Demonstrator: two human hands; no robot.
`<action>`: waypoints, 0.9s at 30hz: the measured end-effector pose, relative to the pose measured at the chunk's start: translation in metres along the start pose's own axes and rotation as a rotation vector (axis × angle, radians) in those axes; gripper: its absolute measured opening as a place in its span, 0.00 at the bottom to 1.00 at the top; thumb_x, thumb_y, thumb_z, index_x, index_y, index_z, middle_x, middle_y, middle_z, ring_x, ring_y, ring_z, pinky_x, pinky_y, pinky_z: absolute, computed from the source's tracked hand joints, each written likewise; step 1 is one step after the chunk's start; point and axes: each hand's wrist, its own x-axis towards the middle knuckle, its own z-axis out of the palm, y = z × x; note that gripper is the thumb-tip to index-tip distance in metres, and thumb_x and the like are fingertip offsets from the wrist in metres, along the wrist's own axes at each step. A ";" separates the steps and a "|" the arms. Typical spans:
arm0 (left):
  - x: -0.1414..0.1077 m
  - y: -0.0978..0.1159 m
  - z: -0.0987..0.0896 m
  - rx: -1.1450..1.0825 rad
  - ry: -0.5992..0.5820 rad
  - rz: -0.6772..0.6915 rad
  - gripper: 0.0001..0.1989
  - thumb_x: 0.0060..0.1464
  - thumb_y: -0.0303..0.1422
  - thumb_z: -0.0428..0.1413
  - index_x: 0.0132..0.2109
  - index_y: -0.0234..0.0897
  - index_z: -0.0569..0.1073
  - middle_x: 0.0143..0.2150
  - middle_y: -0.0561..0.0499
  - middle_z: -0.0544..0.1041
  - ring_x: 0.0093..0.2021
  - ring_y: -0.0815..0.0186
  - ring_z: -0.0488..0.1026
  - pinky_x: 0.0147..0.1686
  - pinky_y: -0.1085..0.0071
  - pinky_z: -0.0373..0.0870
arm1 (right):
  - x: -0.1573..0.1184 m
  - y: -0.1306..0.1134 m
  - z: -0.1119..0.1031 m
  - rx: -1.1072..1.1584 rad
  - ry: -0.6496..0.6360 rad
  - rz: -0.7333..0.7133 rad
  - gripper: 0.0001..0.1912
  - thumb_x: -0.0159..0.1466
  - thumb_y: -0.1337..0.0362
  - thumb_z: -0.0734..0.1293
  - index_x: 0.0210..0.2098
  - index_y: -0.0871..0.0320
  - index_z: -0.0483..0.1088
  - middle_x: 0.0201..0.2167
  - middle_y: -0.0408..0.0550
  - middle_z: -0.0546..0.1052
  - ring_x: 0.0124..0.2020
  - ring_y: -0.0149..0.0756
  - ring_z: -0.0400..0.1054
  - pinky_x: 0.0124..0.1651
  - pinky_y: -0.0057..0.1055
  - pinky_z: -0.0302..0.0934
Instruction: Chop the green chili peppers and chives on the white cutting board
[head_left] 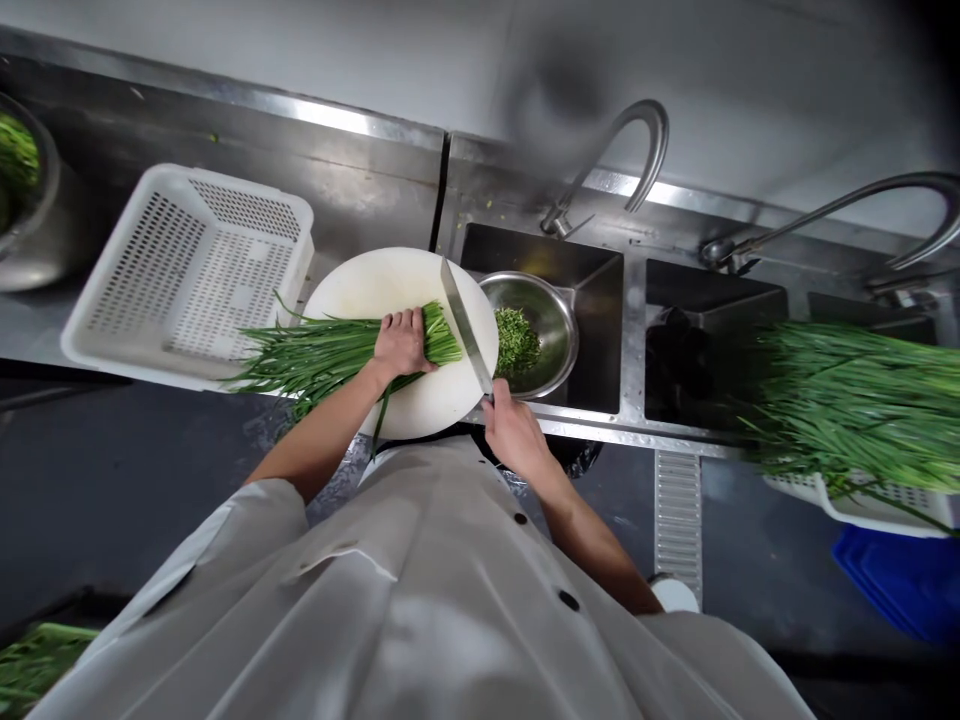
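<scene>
A long bunch of garlic chives (pixel 322 345) lies across the round white cutting board (pixel 360 285), its leafy ends hanging past the left edge. My left hand (pixel 403 342) presses down on the bunch near its cut ends, fingers wrapped over the stalks. In my right hand (pixel 514 428) is the handle of a kitchen knife (pixel 466 325). Its blade rests along the right part of the board, a little apart from the cut ends. Just right of the board, a steel bowl (pixel 559 345) holds small chopped green pieces (pixel 516 340), partly hidden by the board.
A white perforated basket (pixel 187 270) stands left of the board. Behind the bowl is a sink (pixel 600 300) with a curved faucet (pixel 649 150); another faucet (pixel 847 205) stands farther right. More chives (pixel 870 405) are heaped over a white basket at right. A metal pot (pixel 45 240) stands far left.
</scene>
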 end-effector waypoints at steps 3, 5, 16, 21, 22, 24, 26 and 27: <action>0.000 0.000 -0.001 -0.013 -0.014 0.001 0.64 0.42 0.57 0.66 0.74 0.22 0.50 0.67 0.28 0.64 0.66 0.40 0.60 0.68 0.52 0.51 | -0.011 -0.015 -0.009 -0.025 -0.038 -0.024 0.12 0.76 0.64 0.53 0.57 0.59 0.56 0.39 0.58 0.80 0.38 0.48 0.76 0.38 0.34 0.60; 0.000 0.001 -0.002 -0.023 -0.021 0.002 0.63 0.42 0.56 0.66 0.74 0.23 0.50 0.67 0.28 0.64 0.66 0.39 0.60 0.67 0.52 0.51 | -0.009 -0.022 -0.013 -0.037 -0.073 -0.015 0.12 0.76 0.65 0.54 0.57 0.60 0.56 0.39 0.59 0.80 0.39 0.49 0.76 0.38 0.34 0.60; 0.002 0.001 0.003 -0.041 -0.039 0.025 0.63 0.43 0.56 0.66 0.75 0.24 0.50 0.67 0.29 0.64 0.66 0.38 0.58 0.68 0.49 0.49 | 0.043 -0.020 -0.038 0.032 -0.131 -0.046 0.12 0.75 0.61 0.56 0.54 0.58 0.61 0.36 0.57 0.77 0.38 0.49 0.75 0.39 0.35 0.59; -0.002 0.002 0.001 -0.071 -0.009 0.053 0.64 0.43 0.55 0.67 0.74 0.20 0.51 0.69 0.27 0.62 0.67 0.37 0.58 0.69 0.49 0.48 | 0.095 -0.027 0.008 0.036 -0.095 0.026 0.15 0.76 0.63 0.54 0.58 0.62 0.58 0.42 0.63 0.79 0.43 0.52 0.76 0.41 0.36 0.60; -0.003 0.002 0.000 -0.069 -0.012 0.049 0.65 0.42 0.54 0.67 0.75 0.19 0.49 0.69 0.26 0.61 0.67 0.37 0.58 0.70 0.48 0.47 | 0.100 -0.027 0.014 0.032 -0.081 0.029 0.15 0.76 0.63 0.54 0.59 0.62 0.58 0.42 0.64 0.79 0.44 0.53 0.76 0.42 0.36 0.60; -0.007 0.001 -0.002 -0.056 -0.026 0.032 0.68 0.41 0.55 0.68 0.76 0.20 0.45 0.72 0.25 0.57 0.70 0.35 0.54 0.71 0.47 0.43 | 0.098 -0.027 0.015 0.018 -0.057 0.031 0.17 0.76 0.62 0.54 0.60 0.62 0.57 0.42 0.63 0.80 0.43 0.53 0.76 0.42 0.36 0.61; -0.010 -0.001 -0.003 -0.038 -0.045 0.013 0.72 0.39 0.57 0.68 0.77 0.23 0.40 0.75 0.25 0.52 0.73 0.32 0.49 0.72 0.45 0.39 | 0.080 -0.027 0.004 -0.004 -0.028 0.039 0.17 0.76 0.60 0.53 0.61 0.61 0.57 0.41 0.62 0.80 0.41 0.53 0.76 0.41 0.36 0.61; -0.012 -0.004 -0.003 -0.030 -0.054 0.007 0.73 0.38 0.58 0.68 0.77 0.24 0.39 0.76 0.25 0.50 0.74 0.31 0.47 0.72 0.44 0.37 | 0.067 -0.027 -0.004 -0.020 -0.012 0.043 0.18 0.76 0.60 0.53 0.61 0.61 0.57 0.39 0.61 0.80 0.40 0.52 0.76 0.40 0.36 0.60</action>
